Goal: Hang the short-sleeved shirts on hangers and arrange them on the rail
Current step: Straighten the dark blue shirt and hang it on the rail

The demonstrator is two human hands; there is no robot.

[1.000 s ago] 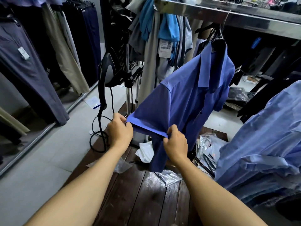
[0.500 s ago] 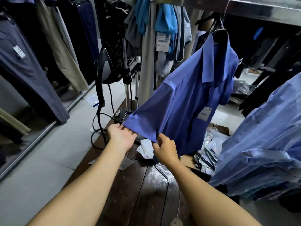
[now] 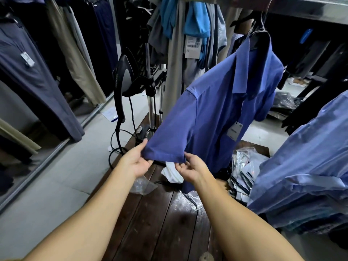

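Two risks stand out. On the left, a black garment steamer head [image 3: 125, 78] stands on its pole near the raised sleeve, so a sideways tug could swing cloth against it or catch its cable. Further right, the blue short-sleeved polo shirt [image 3: 216, 110] hangs on a black plastic hanger [image 3: 260, 37], whose thin hook appears to reach up to the grey metal rail [image 3: 301, 10]. Pulling the sleeve out and down loads one shoulder. I judge that too hard a pull could slide the collar off that side, or tip the hanger off the rail onto the dark wooden bench [image 3: 160, 223] below.

The left hand [image 3: 138, 161] lies palm-up at the left corner of the sleeve hem, thumb on top of the cloth and fingers beneath, nipping it. The right hand [image 3: 192, 167] is palm-up too, at the hem's right corner, with its thumb tip against the edge and its fingers loosely curled under. Whether it truly grips, I cannot tell. The hands are apart with the hem spread between them, both forearms reaching forward over the bench. A heap of pale blue shirts [image 3: 305, 166] waits at far right.
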